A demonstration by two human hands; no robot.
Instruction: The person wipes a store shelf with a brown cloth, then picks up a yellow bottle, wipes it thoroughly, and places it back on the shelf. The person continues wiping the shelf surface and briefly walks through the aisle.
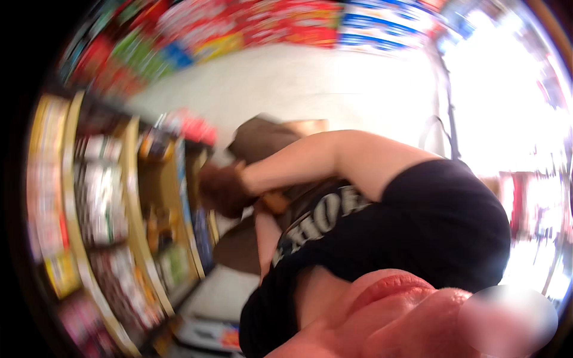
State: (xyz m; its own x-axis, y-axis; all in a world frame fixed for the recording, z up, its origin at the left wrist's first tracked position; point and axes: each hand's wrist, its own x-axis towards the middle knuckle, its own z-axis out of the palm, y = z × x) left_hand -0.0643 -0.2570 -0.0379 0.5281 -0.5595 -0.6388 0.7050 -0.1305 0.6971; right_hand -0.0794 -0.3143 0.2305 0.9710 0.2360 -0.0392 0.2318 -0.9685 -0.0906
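My right arm reaches across my body towards the left. My right hand (224, 190) is a blurred dark brown shape, apparently gloved, and its fingers cannot be told apart. Shelves (132, 179) stand just left of it, with a visible gap near the hand. My left forearm (267, 241) runs up beneath the right wrist; the left hand is hidden or lost in the blur there. A small orange-tan patch (275, 201) shows between the forearms, too blurred to name. My knees, in brown trousers (264, 134), are bent around both arms.
Packed goods (100, 201) fill the shelf rows. A pink-red item (197, 127) sits at the shelf's far end. Red packages (286, 22) and blue-and-white packages (385, 27) are stacked beyond the pale floor (286, 80). Glare washes out the right side. A flat white package (210, 333) lies low at left.
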